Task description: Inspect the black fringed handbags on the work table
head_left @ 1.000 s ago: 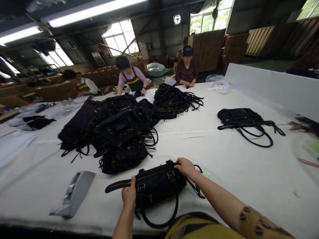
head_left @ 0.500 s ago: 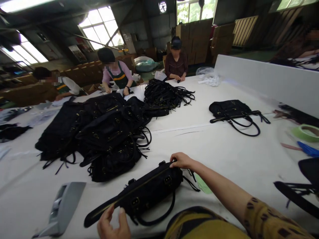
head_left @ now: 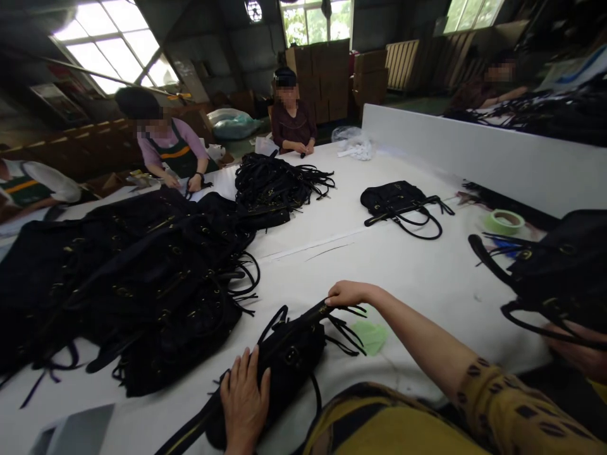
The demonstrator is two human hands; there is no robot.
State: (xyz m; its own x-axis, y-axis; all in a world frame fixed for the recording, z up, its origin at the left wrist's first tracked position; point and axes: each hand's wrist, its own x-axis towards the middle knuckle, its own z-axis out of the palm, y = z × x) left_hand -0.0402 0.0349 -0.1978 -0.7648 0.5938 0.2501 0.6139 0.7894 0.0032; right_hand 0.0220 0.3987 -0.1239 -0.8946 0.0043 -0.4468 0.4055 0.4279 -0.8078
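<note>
A black handbag (head_left: pixel 291 373) with gold-coloured buckles lies in front of me, its long zip strip running up along the top. My left hand (head_left: pixel 244 395) rests flat on the bag's near part, fingers stretched out. At the far end of the zip, my right hand (head_left: pixel 348 294) pinches the bag's top edge; whether it has the zip pull cannot be made out. Thin black straps hang from that end beside a light green piece (head_left: pixel 370 338) on the white table (head_left: pixel 403 297). The bag's lower near side is partly hidden by my left hand.
A large heap of black bags (head_left: pixel 156 265) fills the left. Behind it lies a pile of black straps (head_left: pixel 279 186). Another handbag (head_left: pixel 396 199) and green tape (head_left: pixel 503 221) are to the right. A person's hand holds a bag (head_left: pixel 564 272) at the right edge. Co-workers sit beyond.
My left hand has gone from beside the zip strip to lying flat on the bag. The bag is turned more steeply. At the right, another bag has been lifted, and the view has swung right.
</note>
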